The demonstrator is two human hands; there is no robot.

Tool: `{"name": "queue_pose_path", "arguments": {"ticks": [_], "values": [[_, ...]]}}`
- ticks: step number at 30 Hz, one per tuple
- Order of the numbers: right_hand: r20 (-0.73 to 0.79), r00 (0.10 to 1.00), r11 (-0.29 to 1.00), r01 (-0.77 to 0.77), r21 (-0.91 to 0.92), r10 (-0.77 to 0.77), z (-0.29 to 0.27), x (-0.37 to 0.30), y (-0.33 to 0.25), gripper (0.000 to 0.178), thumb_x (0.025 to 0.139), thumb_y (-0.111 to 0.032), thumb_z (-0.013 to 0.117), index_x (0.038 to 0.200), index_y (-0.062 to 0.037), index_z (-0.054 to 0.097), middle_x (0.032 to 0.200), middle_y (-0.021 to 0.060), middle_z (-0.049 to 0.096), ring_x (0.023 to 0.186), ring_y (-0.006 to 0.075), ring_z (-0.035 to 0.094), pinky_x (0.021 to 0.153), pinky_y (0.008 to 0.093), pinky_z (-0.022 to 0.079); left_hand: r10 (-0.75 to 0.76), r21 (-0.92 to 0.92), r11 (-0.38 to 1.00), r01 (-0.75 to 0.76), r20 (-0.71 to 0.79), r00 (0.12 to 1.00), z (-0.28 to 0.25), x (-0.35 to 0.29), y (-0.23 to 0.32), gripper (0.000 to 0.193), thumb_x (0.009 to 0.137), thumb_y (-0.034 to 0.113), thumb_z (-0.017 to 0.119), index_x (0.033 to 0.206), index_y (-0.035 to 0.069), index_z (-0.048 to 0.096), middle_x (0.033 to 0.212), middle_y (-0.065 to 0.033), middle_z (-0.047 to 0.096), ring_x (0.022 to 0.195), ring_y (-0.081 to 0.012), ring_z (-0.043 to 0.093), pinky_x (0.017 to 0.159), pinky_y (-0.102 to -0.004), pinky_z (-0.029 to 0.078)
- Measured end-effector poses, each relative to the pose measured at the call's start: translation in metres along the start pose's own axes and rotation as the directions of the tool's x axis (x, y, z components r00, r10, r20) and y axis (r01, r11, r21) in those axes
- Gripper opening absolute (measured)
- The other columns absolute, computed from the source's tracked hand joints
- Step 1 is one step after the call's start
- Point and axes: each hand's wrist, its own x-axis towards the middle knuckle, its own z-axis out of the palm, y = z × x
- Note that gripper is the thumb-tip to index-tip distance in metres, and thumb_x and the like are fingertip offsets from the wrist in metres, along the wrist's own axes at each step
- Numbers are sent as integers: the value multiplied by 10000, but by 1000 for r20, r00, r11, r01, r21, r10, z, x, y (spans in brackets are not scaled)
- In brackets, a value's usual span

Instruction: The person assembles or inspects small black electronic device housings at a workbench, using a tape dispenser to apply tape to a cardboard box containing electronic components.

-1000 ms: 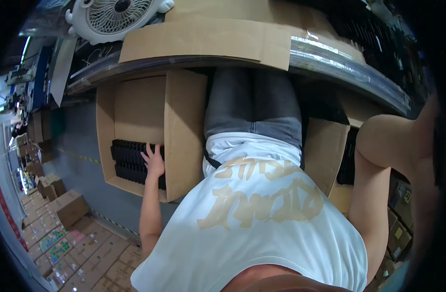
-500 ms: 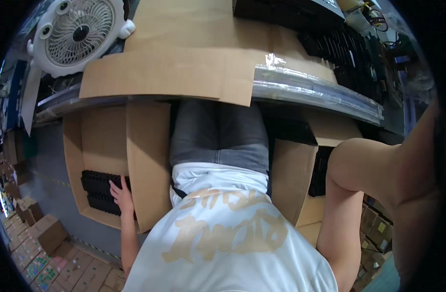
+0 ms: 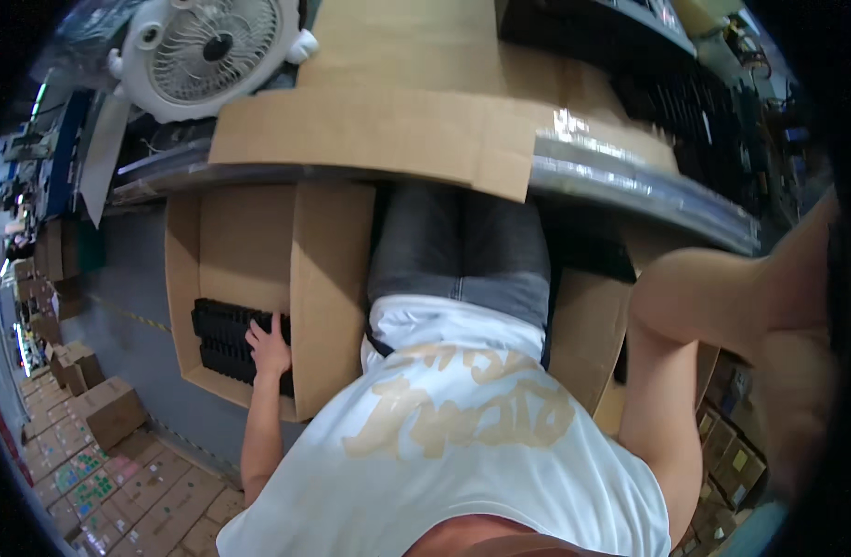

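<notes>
Parts (image 3: pixel 223 339) in carton (image 3: pixel 333 297), left of legs (image 3: pixel 458 246)

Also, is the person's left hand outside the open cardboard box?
No, the left hand is inside the open cardboard box, against the row of black ribbed parts.

Wht tee (image 3: pixel 500 487) w/ tan lettering (image 3: pixel 463 415) worn w/ dk gry jeans (image 3: pixel 458 246).

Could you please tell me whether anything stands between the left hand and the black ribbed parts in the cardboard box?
Nothing visible does: the left hand appears to rest directly on the black ribbed parts, near their right end, inside the open cardboard box. The box's right side is beside the hand, not between.
</notes>
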Motion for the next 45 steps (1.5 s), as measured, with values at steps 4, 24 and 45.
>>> {"name": "queue_pose_path", "arguments": {"ticks": [4,24,45], "values": [[-37,999,986,4,169,2,161,19,1,412,854,-311,680,1227,-182,561,1045,6,568,961,179,463,786,360,365,21,-26,999,-22,-28,999,34,19,-9,626,843,155,601,1421,229,372,1482,-300,175,1291,-492,277,884,-610,465],[186,-262,-320,-818,478,947,308,-277,168,144,867,-154,675,989,-80,694,847,26,695,681,76,593,591,185,439,-159,-160,979,130,-179,971,18,31,21,461,835,272,623,1252,184,448,1383,-129,328,1063,-434,460,764,-600,509],[314,-194,-303,-885,352,930,312,-292,198,134,866,-133,617,979,-93,676,792,13,620,632,83,530,527,190,390,331,-48,480,-876,-915,231,-299,-19,123,714,632,336,789,1206,103,432,1395,-197,329,1261,-397,362,1048,-491,308]]}}
